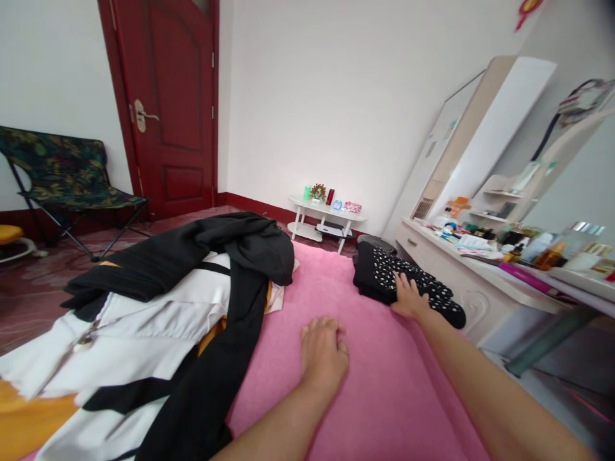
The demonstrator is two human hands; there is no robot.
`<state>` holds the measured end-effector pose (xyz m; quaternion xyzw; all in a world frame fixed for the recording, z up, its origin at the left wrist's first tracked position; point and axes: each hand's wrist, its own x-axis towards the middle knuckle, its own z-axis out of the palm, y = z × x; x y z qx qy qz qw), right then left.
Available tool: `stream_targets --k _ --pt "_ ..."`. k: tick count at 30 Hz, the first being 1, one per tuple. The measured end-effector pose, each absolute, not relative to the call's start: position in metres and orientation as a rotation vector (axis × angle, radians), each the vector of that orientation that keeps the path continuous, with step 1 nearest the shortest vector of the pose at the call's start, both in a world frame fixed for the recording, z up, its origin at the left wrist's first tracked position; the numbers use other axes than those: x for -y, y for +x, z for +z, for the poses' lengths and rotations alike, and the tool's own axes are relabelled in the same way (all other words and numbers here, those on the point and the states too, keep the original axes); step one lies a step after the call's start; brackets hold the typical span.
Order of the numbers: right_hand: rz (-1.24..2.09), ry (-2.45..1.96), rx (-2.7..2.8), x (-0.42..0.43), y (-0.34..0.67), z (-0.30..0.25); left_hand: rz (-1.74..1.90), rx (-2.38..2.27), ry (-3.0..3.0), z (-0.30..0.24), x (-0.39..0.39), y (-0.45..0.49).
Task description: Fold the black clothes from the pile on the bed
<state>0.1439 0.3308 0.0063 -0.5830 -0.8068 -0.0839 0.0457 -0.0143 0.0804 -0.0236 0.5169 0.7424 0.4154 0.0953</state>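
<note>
My left hand (pixel 323 351) lies palm down on the pink cover (pixel 375 384), fingers loosely bent and holding nothing. Farther right, my right hand (pixel 409 296) rests with its fingers apart on the near edge of a folded black garment with white dots (pixel 418 276). That bundle sits at the right edge of the pink surface, beside the dressing table. To the left of my left hand is a loose heap of clothes: a black garment (pixel 240 246) with long trailing parts lies over a white garment (pixel 158 320), and orange cloth (pixel 38 416) shows underneath.
A white dressing table (pixel 446 256) crowded with bottles and cosmetics stands at the right, with a tall mirror cabinet behind it. A small white stand (pixel 327 208) holds a plant and cans by the far wall. At the left are a folding chair (pixel 72 166) and a red door (pixel 168 109).
</note>
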Motion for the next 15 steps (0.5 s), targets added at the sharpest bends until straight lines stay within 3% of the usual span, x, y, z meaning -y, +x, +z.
stream_targets --k 3,6,9,15 --pt "-0.341 -1.569 2.357 -0.298 0.137 0.008 1.233 -2.208 1.53 -0.023 -0.08 -0.015" --pt "-0.2 -1.446 2.535 -0.247 0.125 -0.011 1.259 -2.206 1.51 -0.021 -0.078 -0.015" --pt "-0.016 -1.483 2.709 -0.2 0.113 -0.034 1.255 -2.219 1.485 -0.019 -0.075 -0.015" --pt "-0.052 -1.709 2.622 -0.139 0.099 -0.033 1.139 -2.204 1.583 -0.017 -0.065 -0.02"
